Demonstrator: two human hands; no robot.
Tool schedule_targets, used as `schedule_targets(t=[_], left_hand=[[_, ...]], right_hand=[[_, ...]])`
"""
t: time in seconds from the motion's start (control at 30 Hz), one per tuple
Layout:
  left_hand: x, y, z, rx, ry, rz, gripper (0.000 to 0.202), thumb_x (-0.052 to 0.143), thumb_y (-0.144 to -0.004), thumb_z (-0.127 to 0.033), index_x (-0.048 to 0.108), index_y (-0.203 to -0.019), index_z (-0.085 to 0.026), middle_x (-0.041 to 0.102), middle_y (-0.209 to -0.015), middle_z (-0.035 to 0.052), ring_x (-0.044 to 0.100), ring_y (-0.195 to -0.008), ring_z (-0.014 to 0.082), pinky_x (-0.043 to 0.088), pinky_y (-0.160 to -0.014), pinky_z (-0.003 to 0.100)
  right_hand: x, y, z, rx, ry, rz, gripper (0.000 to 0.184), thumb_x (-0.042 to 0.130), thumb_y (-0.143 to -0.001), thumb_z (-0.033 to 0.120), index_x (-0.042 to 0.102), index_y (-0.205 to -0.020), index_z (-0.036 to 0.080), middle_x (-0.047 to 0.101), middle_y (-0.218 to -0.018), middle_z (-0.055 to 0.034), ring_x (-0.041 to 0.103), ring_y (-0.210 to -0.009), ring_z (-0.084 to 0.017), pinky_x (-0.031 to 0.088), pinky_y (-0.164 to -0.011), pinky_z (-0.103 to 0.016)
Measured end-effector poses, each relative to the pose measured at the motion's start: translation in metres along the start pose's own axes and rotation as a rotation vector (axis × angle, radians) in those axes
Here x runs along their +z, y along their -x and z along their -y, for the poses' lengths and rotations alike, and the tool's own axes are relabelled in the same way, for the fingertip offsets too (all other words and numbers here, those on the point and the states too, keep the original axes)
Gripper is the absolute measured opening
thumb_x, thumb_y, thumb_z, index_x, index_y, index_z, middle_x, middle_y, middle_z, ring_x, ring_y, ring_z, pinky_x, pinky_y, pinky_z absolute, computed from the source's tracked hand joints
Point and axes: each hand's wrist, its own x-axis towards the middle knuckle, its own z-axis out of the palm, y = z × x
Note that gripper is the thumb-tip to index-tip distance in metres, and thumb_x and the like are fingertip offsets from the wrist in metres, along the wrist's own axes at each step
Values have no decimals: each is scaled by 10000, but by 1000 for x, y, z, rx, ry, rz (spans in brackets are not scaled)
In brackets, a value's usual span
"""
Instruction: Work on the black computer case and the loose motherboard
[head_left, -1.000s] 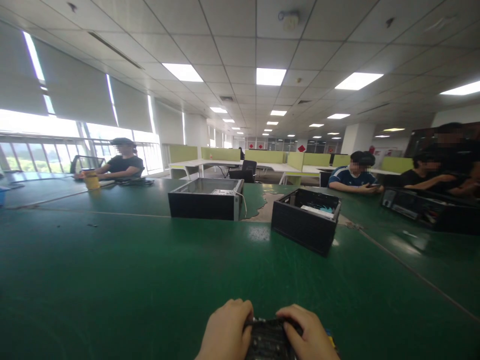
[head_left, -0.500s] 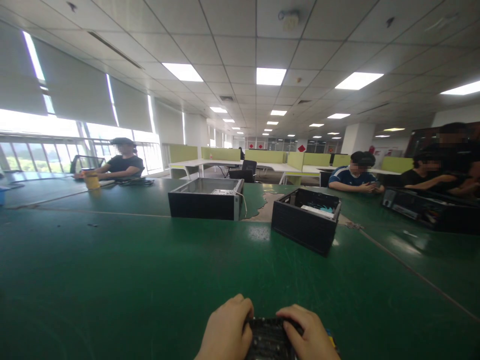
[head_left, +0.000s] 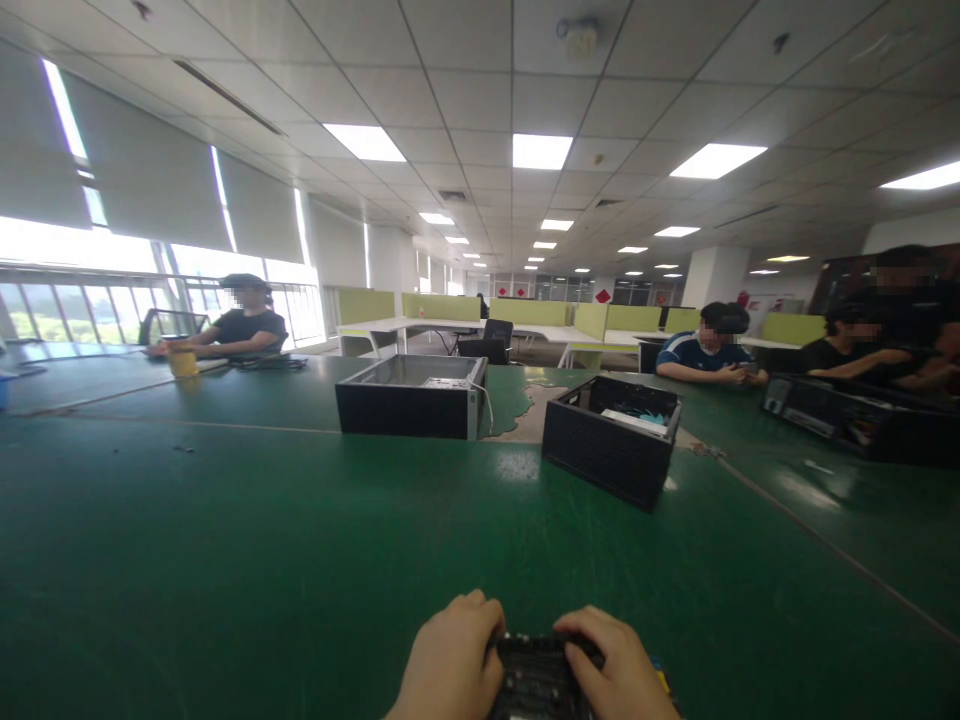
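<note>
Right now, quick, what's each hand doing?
Left hand: closed, holding the left side of a dark part.
Right hand: closed, holding its right side.

Dark part (head_left: 534, 685): lower end cut by bottom edge, sides hidden under left hand (head_left: 454, 650) and right hand (head_left: 616, 655). Yellow thing (head_left: 663, 680) mostly behind right hand; unidentifiable. Far-right case (head_left: 911, 430) runs off-frame.

On the green table (head_left: 262, 560), one open box (head_left: 409, 412) and, to its right, a second box (head_left: 600, 455) are set near the far edge, with a third box (head_left: 911, 432) placed toward the right edge.
</note>
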Motion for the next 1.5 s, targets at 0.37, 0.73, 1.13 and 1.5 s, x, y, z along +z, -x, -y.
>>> schedule_targets(t=[0.37, 0.73, 1.13, 1.5], left_hand=[[1, 0, 1, 17, -2, -12, 223, 429, -703, -141, 581, -836, -236, 617, -907, 17, 552, -872, 174, 391, -722, 276], [-4, 1, -3, 6, -32, 44, 210, 434, -701, -132, 564, -834, -230, 618, -929, 24, 547, -897, 183, 396, -736, 277], [0, 0, 0, 6, -30, 23, 225, 426, -674, -134, 557, -827, -233, 617, -909, 25, 542, -867, 190, 398, -706, 287], [-2, 1, -4, 12, -43, 33, 229, 424, -686, -126, 559, -839, -229, 623, -927, 27, 541, -894, 195, 405, -732, 295]], right_hand=[[-1, 0, 5, -35, -35, -22, 271, 421, -793, 187, 673, -890, 204, 670, -899, -51, 607, -891, -185, 432, -819, -278], [0, 0, 2, -59, -64, -22, 245, 426, -797, 185, 657, -878, 197, 653, -889, -47, 598, -886, -179, 427, -806, -270], [-1, -1, 5, -21, -10, 3, 227, 445, -810, 218, 652, -901, 201, 660, -913, -43, 593, -906, -185, 420, -821, -280], [-1, 0, 4, -34, -4, -2, 216, 449, -813, 216, 648, -894, 199, 656, -900, -42, 591, -898, -181, 418, -813, -276]])
